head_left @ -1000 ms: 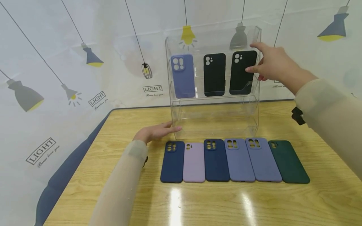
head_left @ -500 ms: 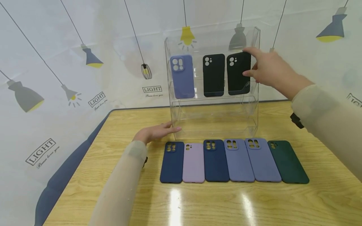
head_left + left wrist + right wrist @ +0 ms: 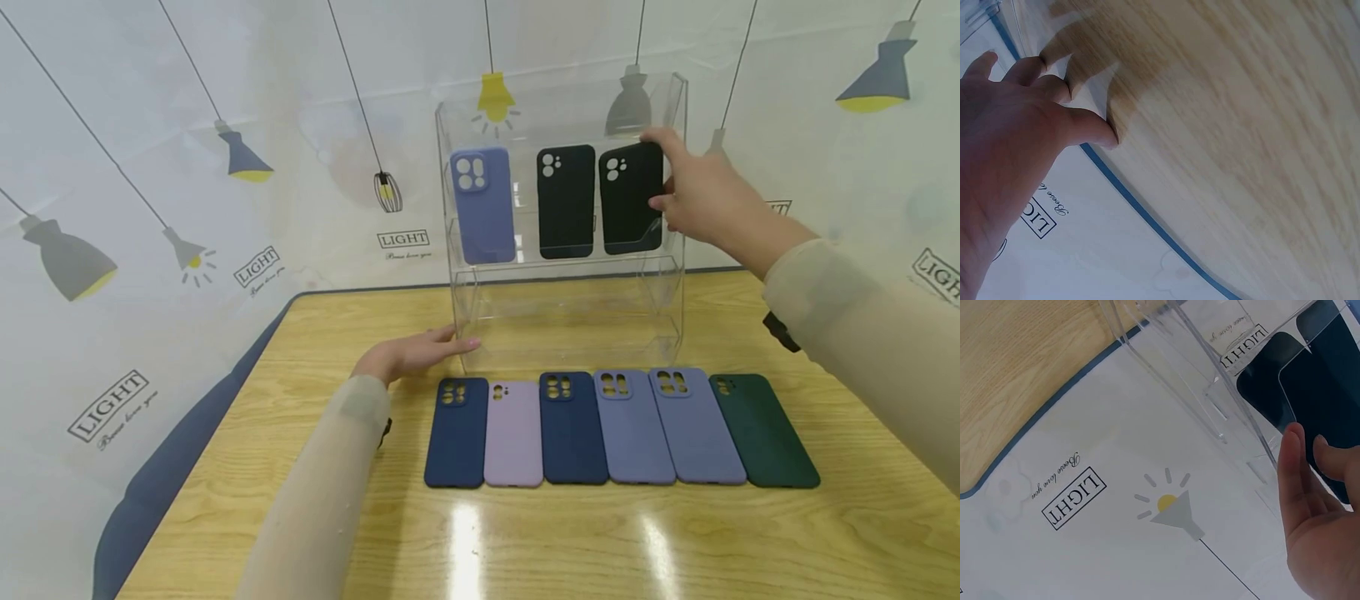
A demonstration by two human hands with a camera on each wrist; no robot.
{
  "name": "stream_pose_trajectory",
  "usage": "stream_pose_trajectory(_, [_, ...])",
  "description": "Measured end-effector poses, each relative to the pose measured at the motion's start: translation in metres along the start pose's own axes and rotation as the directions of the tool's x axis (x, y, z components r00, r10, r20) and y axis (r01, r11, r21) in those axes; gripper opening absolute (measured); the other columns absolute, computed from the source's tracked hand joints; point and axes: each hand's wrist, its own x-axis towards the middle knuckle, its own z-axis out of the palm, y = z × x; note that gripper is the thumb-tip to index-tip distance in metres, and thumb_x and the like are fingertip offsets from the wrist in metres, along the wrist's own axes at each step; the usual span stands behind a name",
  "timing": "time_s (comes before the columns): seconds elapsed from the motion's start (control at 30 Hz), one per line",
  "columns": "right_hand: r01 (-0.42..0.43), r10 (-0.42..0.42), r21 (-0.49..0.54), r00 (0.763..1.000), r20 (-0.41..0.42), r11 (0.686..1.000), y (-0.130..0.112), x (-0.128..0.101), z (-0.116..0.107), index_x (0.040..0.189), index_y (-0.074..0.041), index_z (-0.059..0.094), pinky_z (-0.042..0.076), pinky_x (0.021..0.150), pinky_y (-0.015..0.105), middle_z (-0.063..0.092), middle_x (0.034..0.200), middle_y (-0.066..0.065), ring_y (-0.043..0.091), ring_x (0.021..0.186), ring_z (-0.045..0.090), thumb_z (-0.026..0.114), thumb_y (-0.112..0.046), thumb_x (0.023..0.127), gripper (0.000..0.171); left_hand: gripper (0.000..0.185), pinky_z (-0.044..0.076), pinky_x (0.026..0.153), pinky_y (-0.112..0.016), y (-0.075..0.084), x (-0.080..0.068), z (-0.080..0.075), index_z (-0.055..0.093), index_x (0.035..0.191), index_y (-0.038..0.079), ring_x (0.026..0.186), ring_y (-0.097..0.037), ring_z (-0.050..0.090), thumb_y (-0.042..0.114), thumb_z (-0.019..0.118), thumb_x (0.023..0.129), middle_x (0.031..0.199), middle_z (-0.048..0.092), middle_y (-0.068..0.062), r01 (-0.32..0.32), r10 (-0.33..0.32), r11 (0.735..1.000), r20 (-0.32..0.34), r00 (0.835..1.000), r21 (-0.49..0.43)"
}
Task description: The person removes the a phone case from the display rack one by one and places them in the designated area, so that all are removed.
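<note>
A clear acrylic rack [image 3: 570, 312] stands at the back of the wooden table [image 3: 570, 542]. Its top shelf holds a periwinkle phone case [image 3: 483, 208] and two black cases. My right hand [image 3: 663, 171] pinches the right black case [image 3: 626, 208], index finger on its top edge and thumb on its right side; the case leans slightly. The right wrist view shows the right hand [image 3: 1316, 487] by the black case [image 3: 1329, 394] behind the rack's wall [image 3: 1179, 356]. My left hand [image 3: 453, 342] lies flat on the table at the rack's lower left corner, and the left hand [image 3: 1016, 125] holds nothing.
Several cases lie in a row before the rack: navy [image 3: 456, 433], lilac [image 3: 513, 433], navy [image 3: 573, 429], two periwinkle [image 3: 633, 429], dark green [image 3: 765, 433]. The other black case [image 3: 566, 200] stands mid-shelf. A lamp-printed backdrop [image 3: 225, 208] hangs behind the table.
My right hand has shifted the right black case leftward along the top shelf, closer to the middle black case. The left hand has stayed put.
</note>
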Motion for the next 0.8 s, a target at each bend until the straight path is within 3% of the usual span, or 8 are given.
stream_pose_trajectory(0.23, [0.114,-0.117,-0.048,0.99,-0.082,0.992,0.004,-0.003,0.003,0.17,-0.022,0.01,0.047,0.06,0.037,0.072,0.124,0.032,0.023,0.052,0.06,0.053,-0.004,0.108,0.078,0.111,0.014,0.133,-0.067,0.001,-0.001,-0.001,0.0,0.172,0.041,0.169,-0.034,0.003,0.094,0.048,0.087,0.182,0.0,0.001,0.003,-0.003,1.0,0.003,1.0,0.0])
stream_pose_trajectory(0.53, [0.159,-0.16,-0.021,0.977,-0.139,0.987,0.002,-0.003,-0.001,0.17,-0.023,0.014,0.053,0.068,0.041,0.075,0.12,0.03,0.032,0.076,0.075,0.052,-0.003,0.108,0.076,0.109,0.013,0.133,-0.067,0.0,0.0,0.0,0.001,0.171,0.042,0.169,-0.034,0.002,0.093,0.049,0.087,0.182,-0.001,0.0,-0.006,0.006,1.0,-0.001,1.0,-0.006])
stream_pose_trajectory(0.8, [0.193,-0.198,-0.047,0.96,-0.197,0.98,0.0,-0.01,-0.011,0.169,-0.024,0.019,0.046,0.059,0.035,0.076,0.119,0.029,0.024,0.059,0.066,0.054,-0.004,0.108,0.073,0.113,0.012,0.133,-0.069,0.0,0.0,0.0,0.0,0.171,0.042,0.169,-0.033,0.0,0.096,0.049,0.084,0.182,0.001,0.002,0.011,-0.011,1.0,-0.005,1.0,-0.01])
